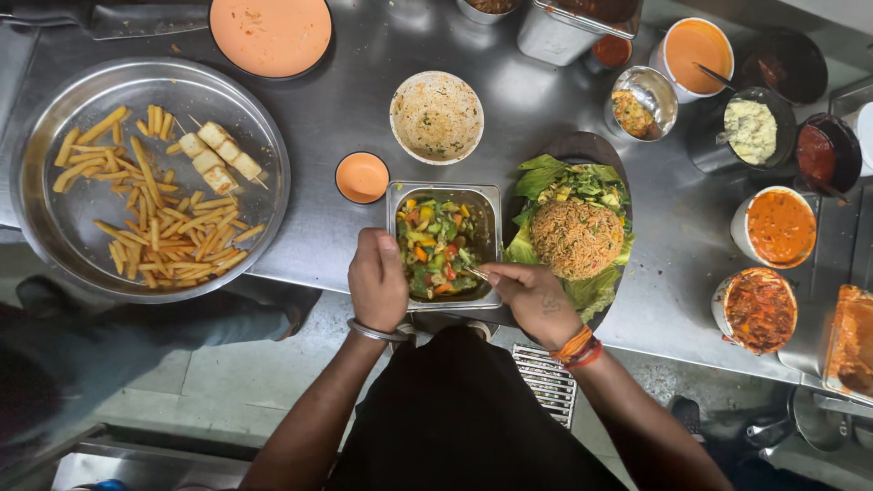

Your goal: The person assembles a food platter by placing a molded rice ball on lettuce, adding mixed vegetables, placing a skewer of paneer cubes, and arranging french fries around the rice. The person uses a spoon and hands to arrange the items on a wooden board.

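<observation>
My left hand grips the near left edge of a rectangular steel pan filled with chopped green, red and yellow vegetables. My right hand pinches a thin utensil whose tip rests in the vegetables at the pan's near right side. Just right of the pan lies a dark oval plate lined with lettuce leaves, with a mound of fried rice in its middle.
A large round steel tray with fries and skewered white cubes sits at left. A small orange sauce cup, a rice-flecked white bowl and an orange-sauce dish stand behind. Several sauce pots crowd the right side. A floor grate lies below.
</observation>
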